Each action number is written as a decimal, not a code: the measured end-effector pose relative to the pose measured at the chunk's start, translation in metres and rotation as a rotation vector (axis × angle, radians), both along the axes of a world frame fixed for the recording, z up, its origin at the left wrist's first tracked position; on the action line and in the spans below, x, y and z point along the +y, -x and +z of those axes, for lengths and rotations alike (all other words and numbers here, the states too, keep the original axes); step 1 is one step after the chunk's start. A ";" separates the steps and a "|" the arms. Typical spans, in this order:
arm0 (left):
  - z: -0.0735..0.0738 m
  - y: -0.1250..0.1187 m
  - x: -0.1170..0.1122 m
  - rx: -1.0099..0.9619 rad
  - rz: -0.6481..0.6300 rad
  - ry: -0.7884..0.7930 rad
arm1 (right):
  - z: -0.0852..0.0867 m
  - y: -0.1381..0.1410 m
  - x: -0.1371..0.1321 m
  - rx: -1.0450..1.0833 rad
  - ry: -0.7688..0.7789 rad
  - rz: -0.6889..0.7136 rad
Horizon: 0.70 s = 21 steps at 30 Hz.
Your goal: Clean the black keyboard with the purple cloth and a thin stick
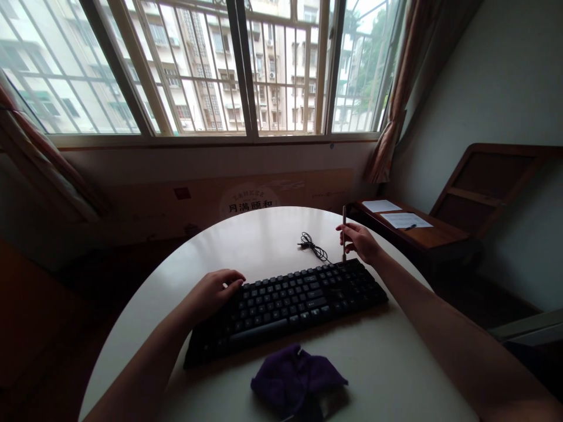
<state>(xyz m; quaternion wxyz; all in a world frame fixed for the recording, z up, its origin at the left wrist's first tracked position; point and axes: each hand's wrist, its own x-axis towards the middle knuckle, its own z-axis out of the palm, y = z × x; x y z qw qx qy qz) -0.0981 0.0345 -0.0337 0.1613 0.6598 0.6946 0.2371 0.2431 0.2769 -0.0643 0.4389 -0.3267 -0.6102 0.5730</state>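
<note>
A black computer keyboard (281, 305) lies at a slant on the round white table (185, 281). My left hand (219, 288) grips its upper left edge, with thumb and fingers curled at the rim. Upright in my right hand (359, 241) is a slim, light-brown pen-like stick (344, 217), pinched between thumb and fingers. The stick's lower end meets the keyboard's far edge near the right side; what sort of tip it has is too small to tell. A bundled black cable (313, 246) rests behind the keyboard, close to my right hand.
A crumpled purple cloth (292, 378) lies at the table's near side. To the right stands a wooden chair (448, 231) bearing sheets of paper (402, 220) and a dark pen (410, 227). Beyond the table are a printed cardboard panel (202, 202) and a barred window (281, 82) with curtains.
</note>
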 end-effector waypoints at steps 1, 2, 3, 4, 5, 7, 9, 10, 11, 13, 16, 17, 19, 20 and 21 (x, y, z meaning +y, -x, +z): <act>-0.001 0.002 0.000 0.001 0.010 -0.001 | 0.000 -0.001 0.000 0.016 0.001 0.015; -0.002 0.005 0.001 0.004 0.017 -0.001 | 0.000 -0.002 0.000 0.025 0.004 0.029; -0.003 0.006 0.001 0.008 0.022 -0.002 | 0.000 -0.003 0.001 0.027 0.008 0.041; -0.004 0.008 0.001 0.013 0.024 -0.002 | -0.001 -0.003 0.001 0.023 0.012 0.049; -0.005 0.008 0.001 0.019 0.024 -0.001 | -0.003 -0.002 0.001 0.014 0.015 0.054; -0.005 0.008 0.001 0.030 0.025 0.000 | -0.005 0.000 0.002 -0.020 0.010 0.047; -0.004 0.007 0.001 0.038 0.025 0.000 | -0.007 0.002 0.002 -0.078 -0.014 0.029; -0.004 0.007 0.000 0.038 0.023 -0.001 | -0.008 0.003 0.002 -0.116 -0.030 0.028; -0.004 0.007 0.000 0.036 0.022 -0.003 | -0.008 0.003 0.002 -0.152 -0.047 0.032; -0.003 0.007 0.000 0.026 0.023 -0.006 | -0.010 0.003 0.003 -0.204 -0.074 0.052; -0.002 0.008 -0.001 0.008 0.032 0.001 | -0.012 0.001 0.006 -0.218 -0.093 0.056; -0.002 0.008 -0.001 0.005 0.037 0.005 | -0.012 0.000 0.008 -0.214 -0.095 0.048; -0.002 0.010 -0.001 0.000 0.049 0.010 | -0.014 -0.002 0.011 -0.205 -0.094 0.032; -0.002 0.011 -0.001 -0.003 0.056 0.011 | -0.014 -0.004 0.012 -0.205 -0.093 0.026; -0.002 0.013 -0.001 -0.005 0.065 0.012 | -0.015 -0.004 0.013 -0.210 -0.092 0.022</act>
